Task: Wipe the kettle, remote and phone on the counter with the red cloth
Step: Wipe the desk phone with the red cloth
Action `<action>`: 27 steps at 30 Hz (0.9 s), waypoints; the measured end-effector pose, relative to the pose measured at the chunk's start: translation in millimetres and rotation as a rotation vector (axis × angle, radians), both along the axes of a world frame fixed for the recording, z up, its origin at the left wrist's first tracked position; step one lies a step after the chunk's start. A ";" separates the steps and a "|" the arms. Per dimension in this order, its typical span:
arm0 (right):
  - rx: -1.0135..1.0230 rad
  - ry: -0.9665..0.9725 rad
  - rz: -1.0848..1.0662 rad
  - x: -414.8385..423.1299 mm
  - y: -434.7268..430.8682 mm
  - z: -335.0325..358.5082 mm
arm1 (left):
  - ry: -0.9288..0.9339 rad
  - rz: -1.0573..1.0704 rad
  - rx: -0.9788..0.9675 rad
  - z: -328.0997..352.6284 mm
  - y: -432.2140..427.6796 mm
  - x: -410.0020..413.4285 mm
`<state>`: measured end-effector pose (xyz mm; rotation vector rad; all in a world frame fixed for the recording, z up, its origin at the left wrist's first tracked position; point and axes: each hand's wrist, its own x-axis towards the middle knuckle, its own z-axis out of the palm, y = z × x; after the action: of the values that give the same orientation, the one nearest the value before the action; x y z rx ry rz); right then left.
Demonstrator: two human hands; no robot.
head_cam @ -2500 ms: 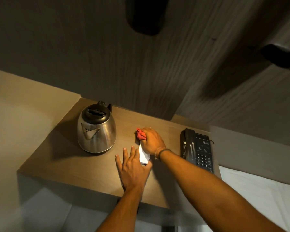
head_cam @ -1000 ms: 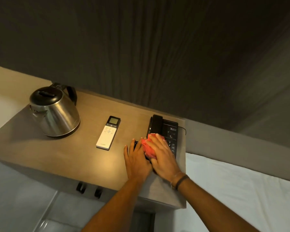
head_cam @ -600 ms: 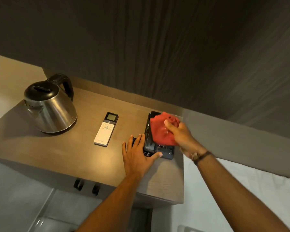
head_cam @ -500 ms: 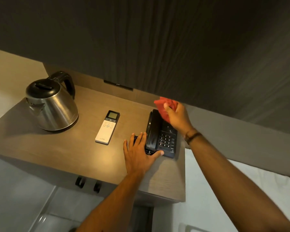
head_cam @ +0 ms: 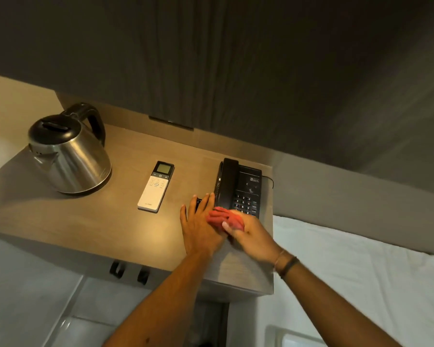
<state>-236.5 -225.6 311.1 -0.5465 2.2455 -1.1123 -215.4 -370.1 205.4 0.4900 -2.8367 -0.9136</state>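
My right hand (head_cam: 248, 234) has the red cloth (head_cam: 226, 219) bunched under its fingers, gripped shut around the wad and pressing it onto the near edge of the phone (head_cam: 238, 189), which sits at the right end of the table (head_cam: 85, 229), its cord trailing off behind. The cloth is soft and limp, so I judge it wipes best balled up like this, held from above with the palm. The phone looks light and hard-shelled — likely to skid, with a handset that could pop off its cradle if I shove. That is why my left hand (head_cam: 198, 229) lies flat beside it, fingers spread, the tips touching the phone's left side to steady it. Both forearms reach in from below, the right wrist angled inward so the hands almost overlap. The remote (head_cam: 156, 186) lies mid-table, slim and easy to slide; the kettle (head_cam: 68, 156) stands far left — steel, slick, best held by its handle.
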 end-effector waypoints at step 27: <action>0.341 0.413 0.057 -43.1 31.3 -30.2 | 0.087 0.081 -0.057 0.3 4.5 -1.4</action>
<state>-279.6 -194.3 280.9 -0.7395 2.6774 -0.6035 -216.8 -365.5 205.8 0.5398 -2.7344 -0.8170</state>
